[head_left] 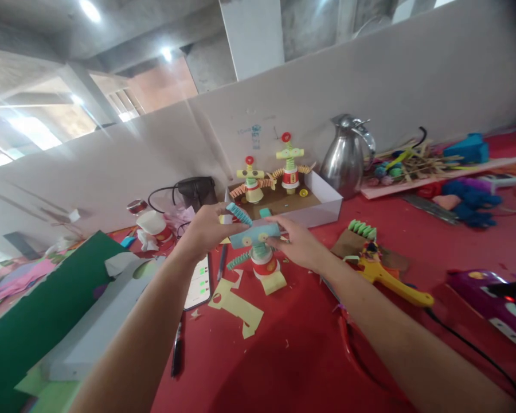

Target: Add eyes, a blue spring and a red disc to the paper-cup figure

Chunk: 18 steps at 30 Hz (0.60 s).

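At far left, a green board borders the red desk. A phone lies beneath the left forearm; a pen lies just beside it.

The left hand has its fingers curved in at a folded teal strip and the near end of a blue paper tube — whether it grips either cannot be told. The blue figure stands upright on the desk between the hands.

Completed, as far as shown: the eyed tube is in position above a red-banded body, a yellow paper piece shows at the base, and one folded arm extends left. Yellow offcuts lie in front.

Behind, in a white-walled tray, stand two yellow-headed figures, each with two arms and a red ring on top. Judged against these, the top ring appears outstanding; the second arm is not visible — possibly hidden.

The right hand pinches the tube's opposite end. Further right rest a green folded strip and a yellow glue gun.
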Each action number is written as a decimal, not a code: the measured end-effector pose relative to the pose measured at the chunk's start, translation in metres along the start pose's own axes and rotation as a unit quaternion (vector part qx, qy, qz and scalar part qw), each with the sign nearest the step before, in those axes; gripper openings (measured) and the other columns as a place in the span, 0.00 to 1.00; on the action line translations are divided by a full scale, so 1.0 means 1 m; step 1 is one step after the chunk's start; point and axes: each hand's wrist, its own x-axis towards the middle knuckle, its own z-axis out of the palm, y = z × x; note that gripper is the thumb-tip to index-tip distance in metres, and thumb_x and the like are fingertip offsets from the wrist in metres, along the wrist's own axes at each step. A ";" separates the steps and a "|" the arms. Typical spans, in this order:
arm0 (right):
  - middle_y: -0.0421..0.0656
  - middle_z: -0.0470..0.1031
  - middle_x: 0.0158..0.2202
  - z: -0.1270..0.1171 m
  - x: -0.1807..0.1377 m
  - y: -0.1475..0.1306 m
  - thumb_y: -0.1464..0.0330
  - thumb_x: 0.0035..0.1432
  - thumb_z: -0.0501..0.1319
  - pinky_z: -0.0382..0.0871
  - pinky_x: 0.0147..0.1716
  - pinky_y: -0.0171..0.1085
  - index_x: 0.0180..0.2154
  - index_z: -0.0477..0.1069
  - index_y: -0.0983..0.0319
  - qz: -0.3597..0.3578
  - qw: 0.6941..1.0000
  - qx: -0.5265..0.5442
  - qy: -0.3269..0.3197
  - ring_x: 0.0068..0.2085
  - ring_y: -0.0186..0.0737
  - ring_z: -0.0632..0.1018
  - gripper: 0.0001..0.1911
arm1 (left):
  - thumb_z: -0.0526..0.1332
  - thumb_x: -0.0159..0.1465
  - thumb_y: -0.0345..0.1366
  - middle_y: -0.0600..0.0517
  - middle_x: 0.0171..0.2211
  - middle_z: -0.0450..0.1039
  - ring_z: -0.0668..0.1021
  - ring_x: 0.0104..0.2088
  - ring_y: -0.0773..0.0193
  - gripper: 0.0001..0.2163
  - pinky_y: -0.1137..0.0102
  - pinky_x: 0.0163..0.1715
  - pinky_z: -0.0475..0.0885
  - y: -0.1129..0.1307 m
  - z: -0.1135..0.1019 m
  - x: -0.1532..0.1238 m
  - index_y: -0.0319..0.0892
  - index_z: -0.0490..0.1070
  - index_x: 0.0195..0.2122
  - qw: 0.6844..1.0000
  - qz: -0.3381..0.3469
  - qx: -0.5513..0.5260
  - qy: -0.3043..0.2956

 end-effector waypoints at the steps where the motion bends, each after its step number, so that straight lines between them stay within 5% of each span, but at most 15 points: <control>1: 0.47 0.72 0.58 0.000 0.000 0.001 0.65 0.61 0.64 0.69 0.54 0.49 0.57 0.66 0.56 0.000 1.000 0.002 0.001 0.57 0.47 0.74 0.23 | 0.73 0.48 0.36 0.49 0.33 0.80 0.79 0.34 0.58 0.11 0.66 0.37 0.72 0.003 0.000 0.001 0.41 0.81 0.33 1.000 0.005 0.022 -0.005; 18: 0.45 0.74 0.54 0.003 -0.001 0.001 0.70 0.60 0.63 0.71 0.52 0.48 0.54 0.68 0.56 0.010 0.999 0.034 -0.001 0.51 0.44 0.77 0.19 | 0.68 0.48 0.36 0.56 0.19 0.68 0.67 0.22 0.69 0.06 0.71 0.25 0.61 0.018 0.007 0.004 0.40 0.80 0.26 0.985 -0.002 0.166 -0.040</control>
